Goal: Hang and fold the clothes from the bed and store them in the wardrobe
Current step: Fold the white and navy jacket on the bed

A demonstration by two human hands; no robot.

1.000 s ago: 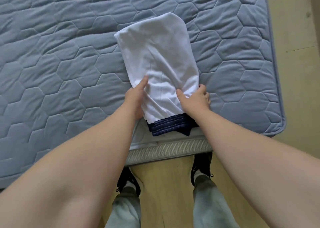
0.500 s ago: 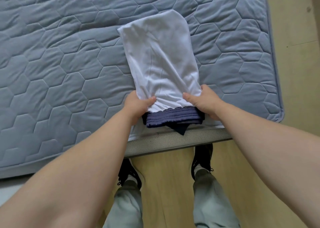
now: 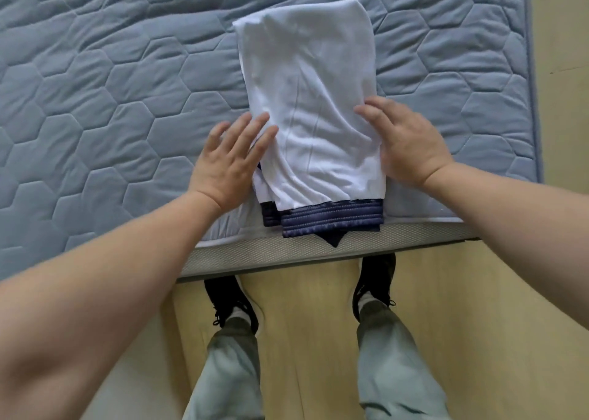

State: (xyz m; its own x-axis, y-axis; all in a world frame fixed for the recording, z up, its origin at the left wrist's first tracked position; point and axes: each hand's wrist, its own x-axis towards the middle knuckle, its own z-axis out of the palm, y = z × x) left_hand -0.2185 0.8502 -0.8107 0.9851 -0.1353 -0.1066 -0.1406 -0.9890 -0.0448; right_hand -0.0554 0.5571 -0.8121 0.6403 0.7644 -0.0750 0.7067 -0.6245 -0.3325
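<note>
At the near edge of the bed (image 3: 111,100), toward its right corner, a folded white garment (image 3: 312,110) lies lengthwise. Its navy waistband (image 3: 331,220) reaches the mattress rim, and a dark tip hangs just over it. The left hand (image 3: 228,164) lies flat beside the garment's left side, fingers straight and spread, tips touching the cloth, gripping nothing. The right hand (image 3: 404,145) rests flat against the right side, fingers straight and relaxed, holding nothing. Black shoes (image 3: 232,304) stand on the wooden floor (image 3: 302,324) below.

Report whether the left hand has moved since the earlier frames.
Yes: the left hand let go of the white garment and shifted away from the mattress edge.
</note>
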